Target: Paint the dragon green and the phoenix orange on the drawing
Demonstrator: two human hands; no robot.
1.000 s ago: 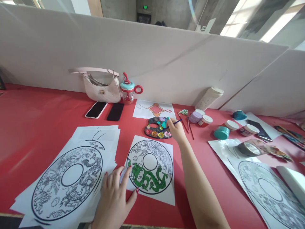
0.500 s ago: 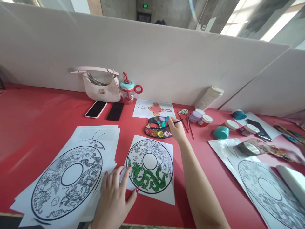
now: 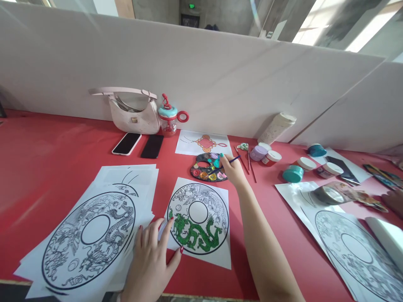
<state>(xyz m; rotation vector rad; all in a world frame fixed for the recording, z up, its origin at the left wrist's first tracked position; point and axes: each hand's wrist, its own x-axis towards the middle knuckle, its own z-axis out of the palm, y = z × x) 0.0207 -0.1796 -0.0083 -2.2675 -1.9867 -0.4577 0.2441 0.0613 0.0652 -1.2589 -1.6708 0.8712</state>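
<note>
My right hand point(image 3: 232, 168) pinches a thin dark blue paintbrush point(image 3: 233, 160), its tip down among the colours of a black paint palette point(image 3: 199, 160). In front of the palette lies a round line drawing point(image 3: 217, 201) on white paper, with a dragon painted green in its lower half. My left hand point(image 3: 154, 256) rests with fingers spread at the left edge of that sheet, thumb and index fingertips on or beside it. Under its other fingers is the edge of a stack of uncoloured drawings point(image 3: 94, 205).
Two phones point(image 3: 126, 143), a white handbag point(image 3: 134, 119) and a red-handled cup point(image 3: 169, 121) stand behind. Loose brushes point(image 3: 248, 161), paint jars point(image 3: 292, 173) and a tilted white bottle point(image 3: 277, 129) are to the right. Another person's hand point(image 3: 393, 200) shows at the right edge.
The brush has swung in my right hand, its tip moving from the palette's middle to the front wells near the yellow. My left hand and the sheets stay put.
</note>
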